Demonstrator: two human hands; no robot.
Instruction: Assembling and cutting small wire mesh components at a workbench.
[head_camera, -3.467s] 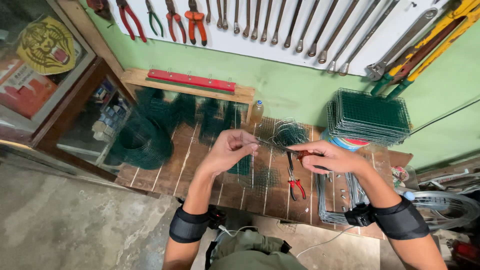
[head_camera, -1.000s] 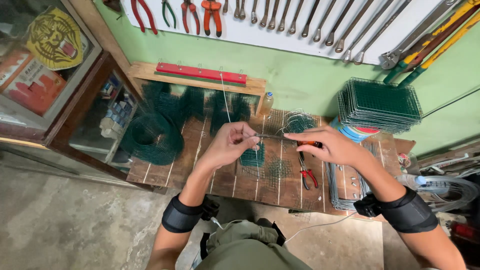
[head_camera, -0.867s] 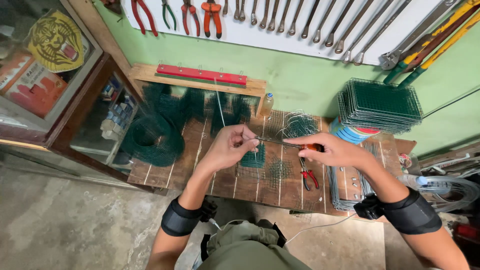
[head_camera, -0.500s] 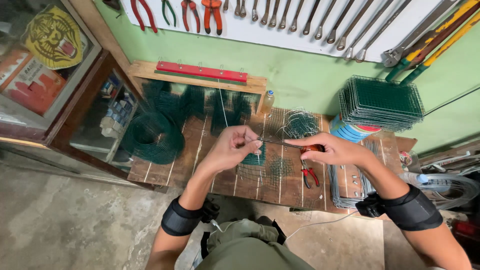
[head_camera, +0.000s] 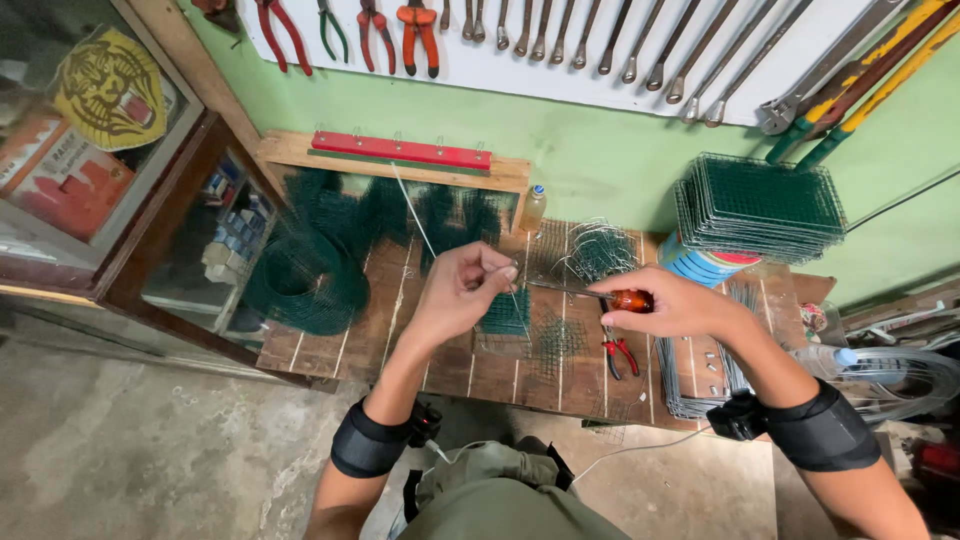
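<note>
Over the wooden workbench (head_camera: 380, 330), the left hand (head_camera: 462, 290) hovers palm-down with its fingertips pinched on a thin wire (head_camera: 418, 212) that runs up toward the back ledge. Beside it, the right hand (head_camera: 672, 305) grips a tool with an amber handle (head_camera: 630, 299), its shaft pointing left toward the pinch. Under both lies a small green mesh piece (head_camera: 505, 312); red pliers (head_camera: 620, 352) rest just beside it. A mesh roll (head_camera: 305, 285) crowds the bench's left edge, stacked mesh panels (head_camera: 760, 208) the right.
</note>
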